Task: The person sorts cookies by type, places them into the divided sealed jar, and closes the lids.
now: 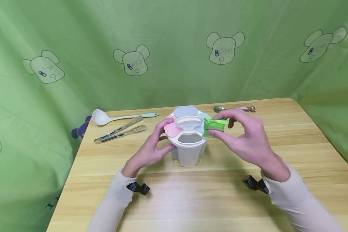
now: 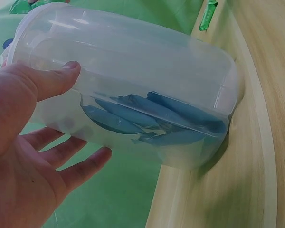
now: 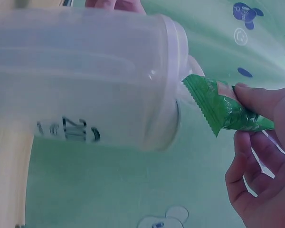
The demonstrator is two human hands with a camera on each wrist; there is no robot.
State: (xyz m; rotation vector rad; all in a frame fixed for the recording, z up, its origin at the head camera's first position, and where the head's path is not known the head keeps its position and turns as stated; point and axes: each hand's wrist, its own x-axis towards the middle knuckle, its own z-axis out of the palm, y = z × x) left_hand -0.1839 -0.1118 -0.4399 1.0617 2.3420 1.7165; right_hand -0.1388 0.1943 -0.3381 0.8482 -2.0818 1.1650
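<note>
A translucent multi-compartment container [image 1: 189, 154] stands upright on the table, topped by a white lid with pink and blue flaps. Its front flap [image 1: 189, 122] is raised over an opening [image 1: 189, 138]. My left hand [image 1: 150, 147] grips the container's left side near the rim, thumb in front. Through the wall in the left wrist view, several blue packets [image 2: 152, 116] lie in one compartment. Between thumb and fingers, my right hand [image 1: 246, 137] pinches a green wrapped packet [image 3: 223, 104]. That packet is just right of the lid in the head view, above rim height.
Behind and left lie a white ladle [image 1: 101, 117] with a turquoise handle and a pair of tongs [image 1: 120, 131]. A small spoon [image 1: 235, 109] with a green bowl lies at the back right. Green cloth [image 1: 174, 80] hangs along the table's back edge.
</note>
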